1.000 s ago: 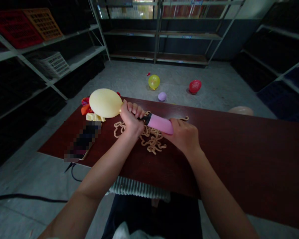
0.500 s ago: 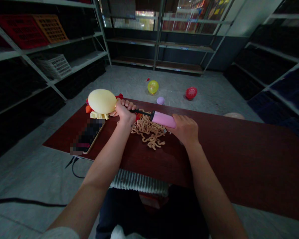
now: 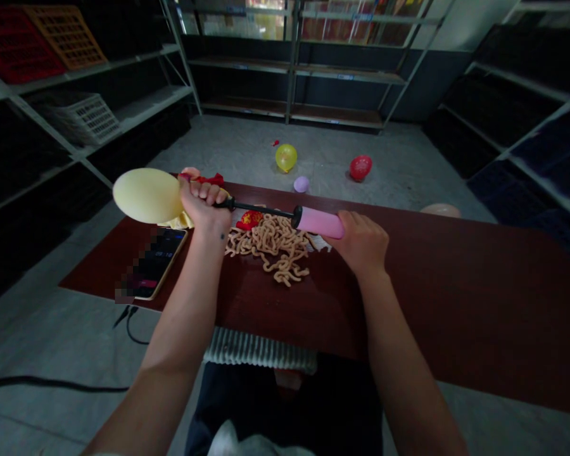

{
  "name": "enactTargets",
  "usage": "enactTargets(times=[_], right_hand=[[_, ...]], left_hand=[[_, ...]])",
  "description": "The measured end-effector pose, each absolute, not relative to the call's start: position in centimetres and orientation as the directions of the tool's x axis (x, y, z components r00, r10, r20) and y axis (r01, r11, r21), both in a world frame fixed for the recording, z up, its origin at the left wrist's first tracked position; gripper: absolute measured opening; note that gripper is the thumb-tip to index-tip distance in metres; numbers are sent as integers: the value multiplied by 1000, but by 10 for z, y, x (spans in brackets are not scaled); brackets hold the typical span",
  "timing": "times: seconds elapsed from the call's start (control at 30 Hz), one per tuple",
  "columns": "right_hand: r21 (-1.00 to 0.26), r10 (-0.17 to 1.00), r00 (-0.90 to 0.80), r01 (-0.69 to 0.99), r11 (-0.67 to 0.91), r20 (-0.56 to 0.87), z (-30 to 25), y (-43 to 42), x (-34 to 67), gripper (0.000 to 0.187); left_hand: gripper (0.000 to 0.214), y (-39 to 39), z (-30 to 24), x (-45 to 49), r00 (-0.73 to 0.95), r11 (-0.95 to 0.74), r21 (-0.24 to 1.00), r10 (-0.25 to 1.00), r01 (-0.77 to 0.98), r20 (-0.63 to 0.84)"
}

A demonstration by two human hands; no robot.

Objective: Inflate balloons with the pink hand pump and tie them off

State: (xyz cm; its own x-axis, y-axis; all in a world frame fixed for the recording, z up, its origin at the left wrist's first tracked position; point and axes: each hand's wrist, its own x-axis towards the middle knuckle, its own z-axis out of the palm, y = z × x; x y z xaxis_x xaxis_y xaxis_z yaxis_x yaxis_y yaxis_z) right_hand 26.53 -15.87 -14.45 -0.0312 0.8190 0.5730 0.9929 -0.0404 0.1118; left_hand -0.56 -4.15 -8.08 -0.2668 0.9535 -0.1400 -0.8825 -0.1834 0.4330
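Observation:
A pale yellow inflated balloon (image 3: 147,195) sticks out to the left of my left hand (image 3: 205,201), whose fingers are wrapped round its neck and one black end of a balloon pump. My right hand (image 3: 362,244) grips the far end of the pump's pink barrel (image 3: 320,221). Between the two hands a long stretch of the black rod (image 3: 263,209) shows, sloping slightly down to the right. The balloon's mouth is hidden inside my left fist. Below the pump, a heap of tan, twisted stick snacks or cords (image 3: 278,244) lies on the table, beside a red packet (image 3: 250,220).
A phone (image 3: 158,263) lies at the left of the dark red table (image 3: 437,278). Limp red and yellow pieces (image 3: 211,180) lie behind my left hand. Yellow (image 3: 285,158), red (image 3: 360,168) and purple (image 3: 301,184) balloons rest on the floor. Shelves (image 3: 346,77) stand around.
My left hand has moved left with the balloon, and my right hand slightly right. More of the pump's black rod is drawn out of the pink barrel. The view has tilted down a little.

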Motion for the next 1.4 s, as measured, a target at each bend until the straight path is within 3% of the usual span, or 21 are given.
enactTargets(times=[0.17, 0.47, 0.83, 0.93, 1.13, 1.23, 1.4], right_hand=[[125, 843, -39, 992, -34, 537, -140, -160, 262, 37], [65, 882, -47, 998, 19, 469, -137, -163, 236, 38], [-204, 925, 102, 979, -26, 367, -147, -153, 207, 54], [-163, 922, 96, 986, -36, 376, -146, -154, 210, 56], [44, 866, -17, 999, -6, 500, -141, -157, 236, 46], [99, 854, -46, 995, -6, 518, -139, -159, 252, 45], [84, 851, -18, 996, -31, 525, -138, -162, 262, 46]], left_hand=[[54, -43, -79, -3, -247, -172, 352, 953, -920, -178], [60, -54, -83, 17, -170, -98, 446, 977, -890, -125], [56, -44, -93, 15, -318, -216, 525, 941, -824, -113], [50, -44, -90, 18, -337, -220, 513, 930, -830, -147], [43, -36, -89, 5, -376, -235, 457, 893, -858, -248], [42, -30, -92, -6, -399, -268, 457, 890, -848, -219], [43, -28, -97, -13, -372, -256, 561, 923, -787, -100]])
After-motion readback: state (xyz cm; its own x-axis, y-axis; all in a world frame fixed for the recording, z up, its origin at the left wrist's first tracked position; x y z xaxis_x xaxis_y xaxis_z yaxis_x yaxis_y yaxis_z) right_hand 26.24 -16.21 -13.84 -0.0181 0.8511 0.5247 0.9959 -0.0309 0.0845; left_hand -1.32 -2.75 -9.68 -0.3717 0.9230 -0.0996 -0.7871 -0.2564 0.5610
